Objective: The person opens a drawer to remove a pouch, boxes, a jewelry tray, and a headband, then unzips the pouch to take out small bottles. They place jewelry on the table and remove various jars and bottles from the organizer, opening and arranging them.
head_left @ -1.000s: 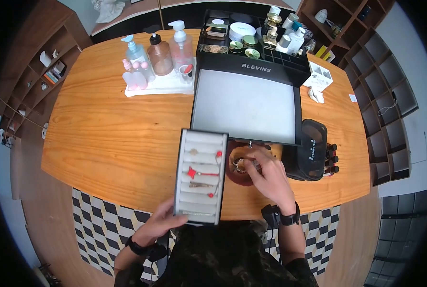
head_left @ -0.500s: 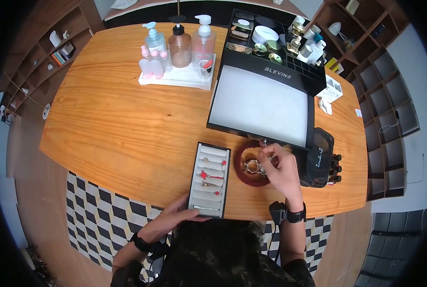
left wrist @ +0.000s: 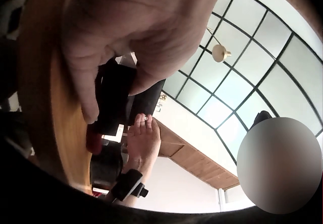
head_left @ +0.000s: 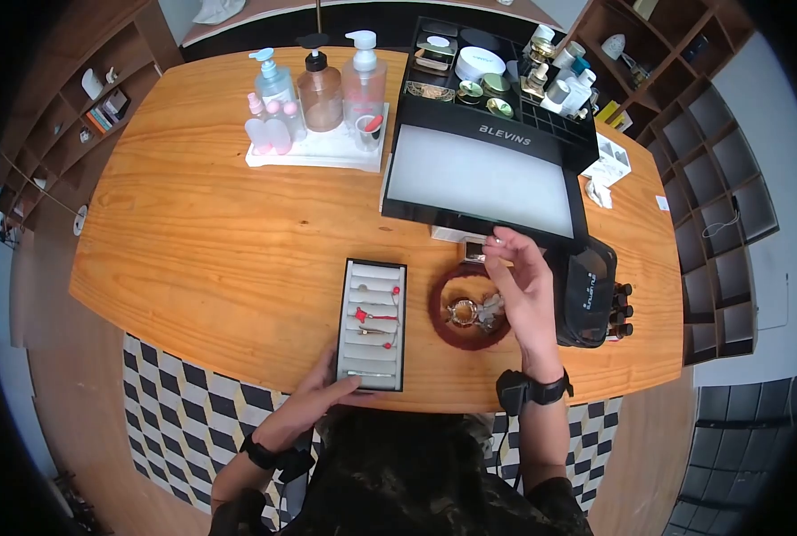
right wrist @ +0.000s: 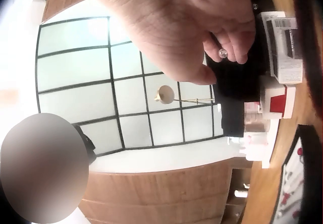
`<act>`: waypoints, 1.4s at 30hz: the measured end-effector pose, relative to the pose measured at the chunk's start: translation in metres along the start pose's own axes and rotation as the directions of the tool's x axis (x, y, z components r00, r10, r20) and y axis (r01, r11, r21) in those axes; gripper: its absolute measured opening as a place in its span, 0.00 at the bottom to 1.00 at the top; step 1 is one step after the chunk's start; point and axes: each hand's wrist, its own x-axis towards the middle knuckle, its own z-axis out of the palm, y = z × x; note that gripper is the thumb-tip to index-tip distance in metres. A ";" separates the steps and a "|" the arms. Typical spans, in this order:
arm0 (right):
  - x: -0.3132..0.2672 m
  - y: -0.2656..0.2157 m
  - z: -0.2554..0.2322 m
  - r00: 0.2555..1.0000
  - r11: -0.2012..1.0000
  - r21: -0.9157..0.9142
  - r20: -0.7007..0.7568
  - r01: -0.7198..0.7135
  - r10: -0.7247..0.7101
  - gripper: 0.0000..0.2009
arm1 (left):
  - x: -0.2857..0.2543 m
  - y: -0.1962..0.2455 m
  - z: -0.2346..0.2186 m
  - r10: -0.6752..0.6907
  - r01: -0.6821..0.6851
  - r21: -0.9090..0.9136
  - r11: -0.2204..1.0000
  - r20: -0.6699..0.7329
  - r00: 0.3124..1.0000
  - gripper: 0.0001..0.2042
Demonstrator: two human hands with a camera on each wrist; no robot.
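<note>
In the head view my left hand [head_left: 321, 386] grips the near-left corner of a black-edged jewelry tray [head_left: 372, 362], its thumb over the rim. Several padded rows hold red-beaded jewelry [head_left: 376, 315] and a gold-toned hair clip [head_left: 372, 331]. My right hand [head_left: 531, 290] is at the front of a pulled-out drawer [head_left: 483, 170], in a black organizer marked BLEVINS. Its fairly straight fingers lie against the front around a crystal knob [right wrist: 223, 53], seen in the right wrist view. Below that hand sits a round dark-red dish [head_left: 438, 326] with a gold-toned bracelet [head_left: 461, 312].
Cosmetics fill the organizer's top [head_left: 481, 64]. Pump bottles [head_left: 320, 96] stand on a white tray [head_left: 314, 159] at the back left. A black mesh bag [head_left: 586, 295] and several small dark bottles [head_left: 622, 313] are at the right. Small boxes [right wrist: 287, 57] lie below the drawer.
The drawer has slid back toward the organizer, with my right hand moving forward along with it. The dish and the boxes below show more. My left hand still holds the jewelry tray, now lower over the table.
</note>
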 end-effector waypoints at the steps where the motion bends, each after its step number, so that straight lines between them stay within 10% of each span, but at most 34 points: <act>1: 0.006 0.001 0.000 1.000 1.000 0.001 0.000 0.000 0.000 0.20 | 0.000 0.003 0.001 0.000 0.000 0.001 1.000 0.000 1.000 0.41; 9: 0.068 0.005 0.003 0.992 0.991 -0.038 0.006 -0.125 0.126 0.32 | 0.001 0.013 0.001 0.063 -0.048 0.354 0.934 -0.030 0.998 0.54; 13: 0.096 0.023 0.003 0.998 0.984 -0.166 -0.015 0.062 -0.066 0.38 | -0.001 0.032 0.005 0.046 -0.013 0.485 0.874 -0.055 0.997 0.55; 16: 0.099 0.006 0.003 0.994 0.993 -0.046 0.021 -0.111 0.112 0.38 | 0.005 0.032 0.002 0.067 -0.030 0.588 0.808 -0.042 0.997 0.56; 18: 0.095 0.012 0.004 1.000 0.992 -0.125 -0.006 0.004 -0.005 0.34 | 0.017 0.011 -0.016 0.423 -0.391 0.813 0.432 0.200 0.884 0.59; 19: 0.093 0.015 0.004 0.992 0.971 -0.205 -0.023 0.121 -0.128 0.31 | 0.014 0.016 -0.012 0.423 -0.391 0.811 0.435 0.199 0.884 0.59; 27: -0.005 -0.006 0.008 0.946 0.720 -0.618 0.260 0.316 -0.192 0.20 | 0.008 0.056 0.010 0.170 0.095 0.988 0.121 -0.115 0.979 0.60; 28: -0.012 -0.004 0.008 0.904 0.547 -0.719 0.350 0.428 -0.248 0.21 | 0.011 0.057 0.010 0.165 0.093 0.989 0.117 -0.112 0.980 0.60; 42: -0.043 0.006 0.010 0.891 0.501 -0.754 0.447 0.426 -0.085 0.23 | 0.055 0.076 0.018 0.299 0.010 0.997 -0.077 0.013 0.954 0.57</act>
